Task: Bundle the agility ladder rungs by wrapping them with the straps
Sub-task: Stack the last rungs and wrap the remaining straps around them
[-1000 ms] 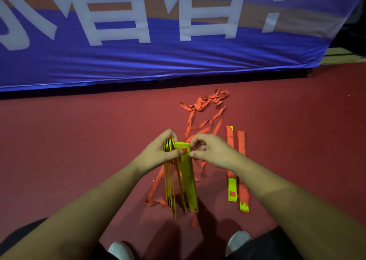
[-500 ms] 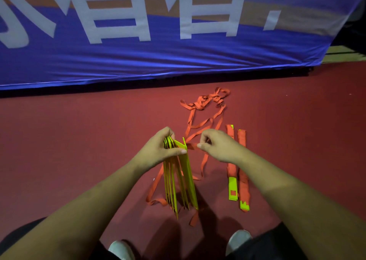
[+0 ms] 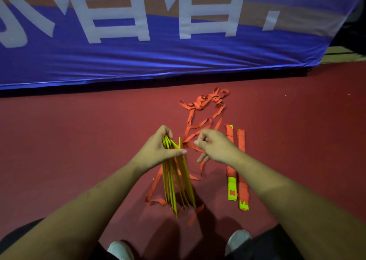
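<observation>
A blue banner with large white characters fills the top of the frame, its lower edge meeting the red floor. In the lower half, two bare forearms reach in from the bottom corners.

Left of centre, the left hand has its grip closed round the upper end of a stack of yellow-green ladder rungs, with the thumb laid across the near side and the fingers curled over the far side. The rungs stand on edge, fanned slightly apart, and their lower ends reach the floor just above two light shoes at the bottom edge.

An orange strap runs from the top of the rungs to the right hand, whose grip pinches it between thumb and forefinger while the lower fingers hang looser. More of the strap trails up the floor to a loose tangle in the upper centre, and other lengths loop beside the rungs' lower ends.

Right of the hands, two finished bundles lie side by side on the floor, wound in orange with yellow-green ends showing at the bottom.
</observation>
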`<action>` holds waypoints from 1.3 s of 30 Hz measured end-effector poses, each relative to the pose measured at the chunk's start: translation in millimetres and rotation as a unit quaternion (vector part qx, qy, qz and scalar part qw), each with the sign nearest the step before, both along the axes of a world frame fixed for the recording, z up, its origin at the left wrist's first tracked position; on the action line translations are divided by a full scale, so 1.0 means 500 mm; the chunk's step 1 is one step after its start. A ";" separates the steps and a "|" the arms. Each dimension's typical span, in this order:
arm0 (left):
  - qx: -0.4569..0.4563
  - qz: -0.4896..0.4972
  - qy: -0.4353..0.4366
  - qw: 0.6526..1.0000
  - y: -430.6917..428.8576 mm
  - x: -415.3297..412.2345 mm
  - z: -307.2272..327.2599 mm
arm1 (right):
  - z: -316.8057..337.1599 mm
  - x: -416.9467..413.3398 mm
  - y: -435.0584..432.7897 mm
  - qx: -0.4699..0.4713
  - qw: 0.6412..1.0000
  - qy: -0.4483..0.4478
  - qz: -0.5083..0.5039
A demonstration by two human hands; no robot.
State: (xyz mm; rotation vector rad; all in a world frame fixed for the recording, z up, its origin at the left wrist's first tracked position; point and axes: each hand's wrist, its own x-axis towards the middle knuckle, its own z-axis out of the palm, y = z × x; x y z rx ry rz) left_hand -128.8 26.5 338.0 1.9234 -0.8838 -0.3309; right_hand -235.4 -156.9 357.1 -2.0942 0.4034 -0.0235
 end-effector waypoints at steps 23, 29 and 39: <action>-0.094 -0.043 0.152 0.983 -0.001 0.009 -0.013 | -0.057 0.032 0.047 0.093 0.994 -0.059 0.012; -0.055 -0.052 0.196 0.978 0.024 0.005 -0.042 | -0.060 0.044 0.043 0.103 0.993 -0.053 0.030; -0.079 -0.063 0.235 0.967 0.050 0.002 -0.030 | -0.075 0.073 0.083 0.210 0.976 -0.037 -0.032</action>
